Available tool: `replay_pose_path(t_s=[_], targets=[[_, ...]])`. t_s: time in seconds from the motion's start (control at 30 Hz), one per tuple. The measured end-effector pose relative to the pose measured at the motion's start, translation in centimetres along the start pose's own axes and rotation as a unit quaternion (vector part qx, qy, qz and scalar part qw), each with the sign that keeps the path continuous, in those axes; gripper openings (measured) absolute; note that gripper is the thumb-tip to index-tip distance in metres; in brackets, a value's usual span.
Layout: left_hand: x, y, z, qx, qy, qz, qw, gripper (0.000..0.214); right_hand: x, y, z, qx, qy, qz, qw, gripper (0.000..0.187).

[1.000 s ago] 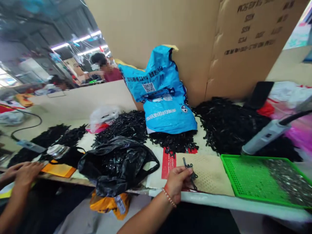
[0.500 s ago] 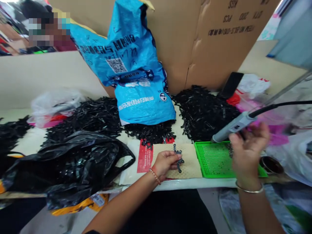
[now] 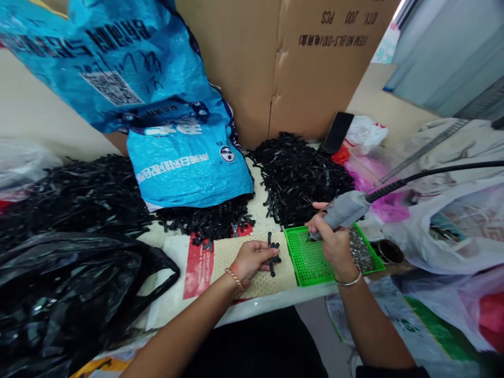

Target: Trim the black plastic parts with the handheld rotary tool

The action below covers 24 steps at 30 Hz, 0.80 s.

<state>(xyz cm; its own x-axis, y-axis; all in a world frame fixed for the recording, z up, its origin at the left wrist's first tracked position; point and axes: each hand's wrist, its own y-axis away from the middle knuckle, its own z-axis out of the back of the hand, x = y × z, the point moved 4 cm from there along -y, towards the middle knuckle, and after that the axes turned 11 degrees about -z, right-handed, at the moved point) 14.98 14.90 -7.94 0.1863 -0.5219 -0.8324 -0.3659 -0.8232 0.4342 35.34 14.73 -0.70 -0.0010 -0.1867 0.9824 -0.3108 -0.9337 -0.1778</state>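
Note:
My left hand [image 3: 251, 259] pinches a small black plastic part [image 3: 272, 253] and holds it down on a beige perforated mat [image 3: 252, 268] at the table's front edge. My right hand [image 3: 331, 237] is wrapped round a grey electric screwdriver [image 3: 346, 208] with a black cable, its tip down over the left end of a green perforated tray [image 3: 311, 260]. Several small silvery screws [image 3: 358, 251] lie in the tray's right half.
Heaps of black plastic parts [image 3: 299, 176] cover the table behind the mat, and a second heap [image 3: 79, 191] lies to the left. A blue woven sack [image 3: 185, 152] leans on a cardboard wall [image 3: 307, 68]. A black plastic bag [image 3: 71, 294] sits front left; clear bags [image 3: 444, 231] lie right.
The view has swung right and closer. My right hand has taken hold of the screwdriver and brought its tip down onto the green tray. My left hand still holds the black part.

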Motion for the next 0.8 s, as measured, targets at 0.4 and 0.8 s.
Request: replay_pose_path(t_s=[0.4, 0.8], targets=[[0.1, -0.1, -0.2, 0.014, -0.040, 0.027, 0.999, 0.028, -3.0, 1.2, -0.8, 0.022, -0.073, -0.017, 0.997, 0.016], [-0.1, -0.1, -0.6, 0.017, -0.065, 0.036, 0.997, 0.021, -3.3, 1.3, -0.8, 0.022, -0.046, -0.020, 0.999, 0.020]])
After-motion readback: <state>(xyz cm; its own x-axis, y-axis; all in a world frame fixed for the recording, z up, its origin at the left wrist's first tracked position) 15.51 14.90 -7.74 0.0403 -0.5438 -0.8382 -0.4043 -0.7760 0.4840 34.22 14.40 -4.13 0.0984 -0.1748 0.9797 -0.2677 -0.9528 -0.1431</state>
